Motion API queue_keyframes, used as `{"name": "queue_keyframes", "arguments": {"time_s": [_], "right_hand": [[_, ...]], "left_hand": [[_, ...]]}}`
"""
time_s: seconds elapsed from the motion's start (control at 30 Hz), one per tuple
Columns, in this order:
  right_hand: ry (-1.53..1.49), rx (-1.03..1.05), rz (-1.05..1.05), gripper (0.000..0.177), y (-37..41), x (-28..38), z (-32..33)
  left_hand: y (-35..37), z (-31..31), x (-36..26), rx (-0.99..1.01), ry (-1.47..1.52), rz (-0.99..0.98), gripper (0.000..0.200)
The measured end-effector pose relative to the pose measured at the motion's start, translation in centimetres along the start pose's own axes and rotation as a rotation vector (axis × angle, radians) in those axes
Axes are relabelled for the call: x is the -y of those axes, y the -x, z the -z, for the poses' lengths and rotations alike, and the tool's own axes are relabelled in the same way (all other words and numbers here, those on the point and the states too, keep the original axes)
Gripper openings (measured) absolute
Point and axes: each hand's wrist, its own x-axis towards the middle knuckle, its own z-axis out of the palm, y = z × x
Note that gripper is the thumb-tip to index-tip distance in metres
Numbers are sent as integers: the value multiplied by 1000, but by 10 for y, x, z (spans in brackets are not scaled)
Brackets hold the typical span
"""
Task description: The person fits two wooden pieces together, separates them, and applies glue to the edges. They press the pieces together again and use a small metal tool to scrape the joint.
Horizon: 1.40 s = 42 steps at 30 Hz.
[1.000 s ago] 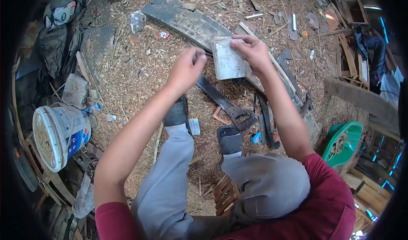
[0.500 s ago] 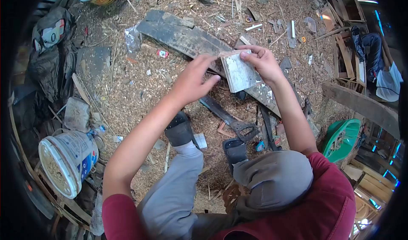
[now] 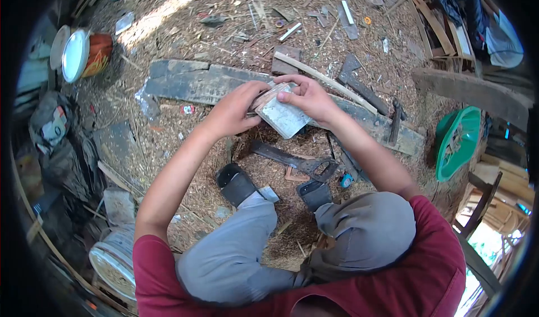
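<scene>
As I look down past my knees, both hands are closed on one flat block [image 3: 281, 118], held up off the floor [image 3: 168, 143] between them. My left hand [image 3: 231, 114] grips the end nearest it, fingers curled over the edge. My right hand [image 3: 307, 97] pinches the far corner, with the thumb on the top face and the fingers bent over the rim.

The block is a small, thin rectangle, tilted so that one corner points back toward my feet. Its upper face is pale grey-white, scuffed and blotchy, and the edge by my left hand shows a reddish-brown strip. I cannot tell what it is made of.

Just beyond the hands a long dark plank [image 3: 208, 84] lies across the sawdust. Below them, near my shoes, lies a saw [image 3: 292, 160] with a dark handle. Well off to the side of my right hand sits a green basin [image 3: 457, 140].
</scene>
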Motion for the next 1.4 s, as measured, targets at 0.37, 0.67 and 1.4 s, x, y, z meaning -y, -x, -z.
{"name": "queue_keyframes", "arguments": {"time_s": [0.37,0.67,1.4], "right_hand": [[252,-262,71,36,14,-33,8],[262,-449,390,44,26,-48,28],[544,-434,450,28,123,-38,87]], "left_hand": [[-16,-54,20,-207,-144,-42,53],[-41,-70,2,-202,-196,-188,79],[-75,-141,-6,136,169,-318,132]]}}
